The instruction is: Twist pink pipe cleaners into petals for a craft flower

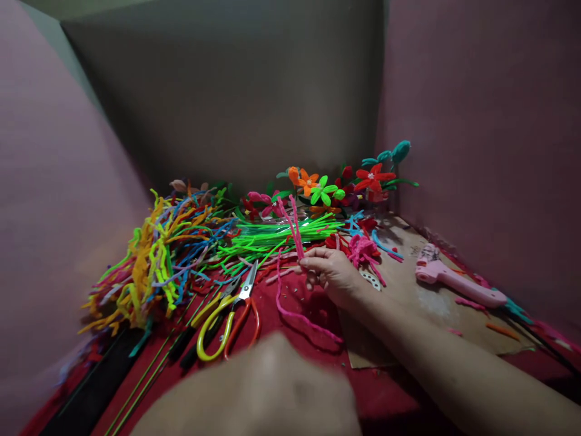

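Note:
My right hand (327,271) is closed, its thumb and fingers pinching pink pipe cleaners (295,227) that stand upright above the fingertips. A loose pink pipe cleaner (290,313) curves over the red cloth just below that hand. Close to the camera is my left hand (276,387), smeared by motion, with its fingers hidden. Scissors (240,315) with one yellow and one red handle lie beyond it, blades pointing away, beside yellow-handled pliers (216,306). A bundle of green pipe cleaners (272,233) lies behind the right hand.
At left is a large heap of multicoloured pipe cleaners (158,260). Pipe-cleaner flowers (322,191) stand along the back. On the right, a pink glue gun (458,281) rests on a cardboard sheet (408,327). Pink walls (481,121) close in both sides.

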`<state>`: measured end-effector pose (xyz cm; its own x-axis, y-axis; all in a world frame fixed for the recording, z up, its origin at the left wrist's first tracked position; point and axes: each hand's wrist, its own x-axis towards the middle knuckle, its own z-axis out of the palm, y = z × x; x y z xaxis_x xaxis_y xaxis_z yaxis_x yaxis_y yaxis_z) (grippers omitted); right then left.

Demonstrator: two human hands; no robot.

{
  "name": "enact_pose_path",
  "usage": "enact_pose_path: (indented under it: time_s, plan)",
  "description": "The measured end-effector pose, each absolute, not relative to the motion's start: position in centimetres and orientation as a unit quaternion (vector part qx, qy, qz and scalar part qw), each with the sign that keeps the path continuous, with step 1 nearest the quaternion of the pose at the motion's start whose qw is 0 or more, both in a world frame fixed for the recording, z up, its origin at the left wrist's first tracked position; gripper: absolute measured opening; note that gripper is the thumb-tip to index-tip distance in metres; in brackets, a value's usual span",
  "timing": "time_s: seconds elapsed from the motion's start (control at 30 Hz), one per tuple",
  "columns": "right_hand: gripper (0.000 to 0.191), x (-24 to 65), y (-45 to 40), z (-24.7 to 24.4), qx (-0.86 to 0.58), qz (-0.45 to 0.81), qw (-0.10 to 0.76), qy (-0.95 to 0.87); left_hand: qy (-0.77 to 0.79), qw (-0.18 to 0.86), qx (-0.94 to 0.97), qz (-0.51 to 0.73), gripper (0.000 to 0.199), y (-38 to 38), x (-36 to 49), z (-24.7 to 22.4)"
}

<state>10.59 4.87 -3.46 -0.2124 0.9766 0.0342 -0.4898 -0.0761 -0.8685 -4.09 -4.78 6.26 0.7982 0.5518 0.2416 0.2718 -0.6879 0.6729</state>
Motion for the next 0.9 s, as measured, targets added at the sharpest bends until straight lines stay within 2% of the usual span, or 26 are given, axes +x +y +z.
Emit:
enact_pose_path:
  time_s: [0.07,0.1,0.17,0.23,0.37,0.6,0.9]
  plan:
    - [0.013,10.6,4.8,-3.5,-0.288,0.673,0.549,-0.404,0.29,0.316,0.867,0.254,0.025,-1.9,-3.7,6.0]
    - [0.012,10.6,4.7,-3.4,-0.281,0.675,0.546,-0.41,0.378,0.322,0.814,0.303,0.025,-0.3,-3.6,5.7]
    - [0.011,10.6,4.5,-3.3,-0.277,0.68,0.533,-0.421,0.494,0.38,0.696,0.356,0.025,2.6,-3.6,4.6]
    - [0.01,10.6,4.3,-3.0,-0.292,0.686,0.511,-0.428,0.484,0.493,0.612,0.384,0.027,4.6,-3.7,3.3]
    - [0.012,10.6,3.9,-2.6,-0.315,0.705,0.461,-0.438,0.441,0.582,0.537,0.422,0.024,5.4,-4.1,1.5]
    - [0.015,10.4,3.8,-2.8,-0.292,0.714,0.486,-0.411,0.439,0.586,0.535,0.422,0.026,5.1,-4.3,0.8]
    - [0.017,10.3,3.7,-3.2,-0.309,0.722,0.473,-0.399,0.46,0.572,0.542,0.41,0.025,5.0,-4.3,0.7]
